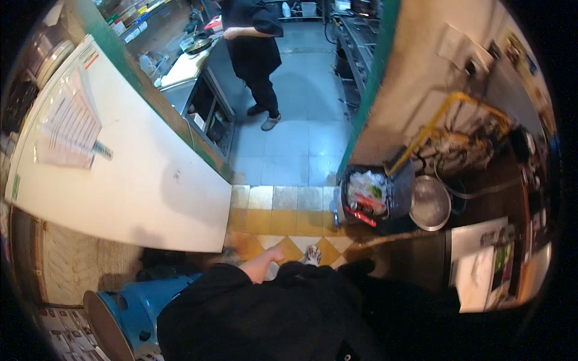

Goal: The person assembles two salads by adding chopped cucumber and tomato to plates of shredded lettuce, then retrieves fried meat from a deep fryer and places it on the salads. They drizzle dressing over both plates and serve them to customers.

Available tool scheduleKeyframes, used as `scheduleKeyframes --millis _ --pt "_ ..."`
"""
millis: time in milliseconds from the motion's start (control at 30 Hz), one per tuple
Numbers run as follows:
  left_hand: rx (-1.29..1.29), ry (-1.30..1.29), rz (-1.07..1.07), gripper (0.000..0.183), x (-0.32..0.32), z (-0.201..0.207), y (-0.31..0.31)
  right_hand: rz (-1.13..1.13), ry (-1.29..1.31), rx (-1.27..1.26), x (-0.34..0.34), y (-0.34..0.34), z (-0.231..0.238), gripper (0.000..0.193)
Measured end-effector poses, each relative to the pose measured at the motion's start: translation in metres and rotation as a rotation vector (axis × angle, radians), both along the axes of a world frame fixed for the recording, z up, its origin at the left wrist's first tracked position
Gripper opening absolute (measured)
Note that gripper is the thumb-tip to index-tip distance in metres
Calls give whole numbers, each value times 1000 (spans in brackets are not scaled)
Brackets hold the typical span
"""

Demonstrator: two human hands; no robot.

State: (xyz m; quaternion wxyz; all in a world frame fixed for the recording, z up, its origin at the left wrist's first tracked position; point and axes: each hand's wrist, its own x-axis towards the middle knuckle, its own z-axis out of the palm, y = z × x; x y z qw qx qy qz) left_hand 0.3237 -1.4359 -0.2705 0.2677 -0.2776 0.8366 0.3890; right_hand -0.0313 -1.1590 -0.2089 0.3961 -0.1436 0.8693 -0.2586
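Note:
My left hand point(274, 255) hangs low in front of my body, its forearm bare below a black sleeve. The fingers look curled. Just under them shows a small pale, translucent thing point(272, 272), mostly hidden by the arm and too unclear to name. Below the hand lies the patterned tile floor point(294, 242), with one of my shoes point(312, 254) on it. My right hand does not show; only its dark sleeve point(360, 268) appears at my right side.
A white fridge-like door point(150, 174) with papers stands on the left, above a blue barrel point(147, 301). A full rubbish bin point(394, 195) and a metal bowl point(430, 203) are at right. Beyond the doorway, a person in black point(256, 54) stands by a counter point(183, 69).

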Motion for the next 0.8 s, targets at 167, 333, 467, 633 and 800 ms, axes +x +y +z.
scheduleKeyframes --millis 167,333,467,633,800 --pt "-110 -300 55 35 82 -18 -120 193 -60 -89 -33 -198 27 32" --pt "-56 -414 282 36 131 -104 -243 450 -165 34 -33 -343 -1 32" --pt "22 -284 699 45 6 -46 -376 543 -157 274 -72 -437 -10 32" --pt "0 136 876 39 -139 36 -565 767 15 115 -131 -621 8 32" --pt "120 360 883 47 -195 19 -697 338 -115 -232 -207 -876 -18 36"
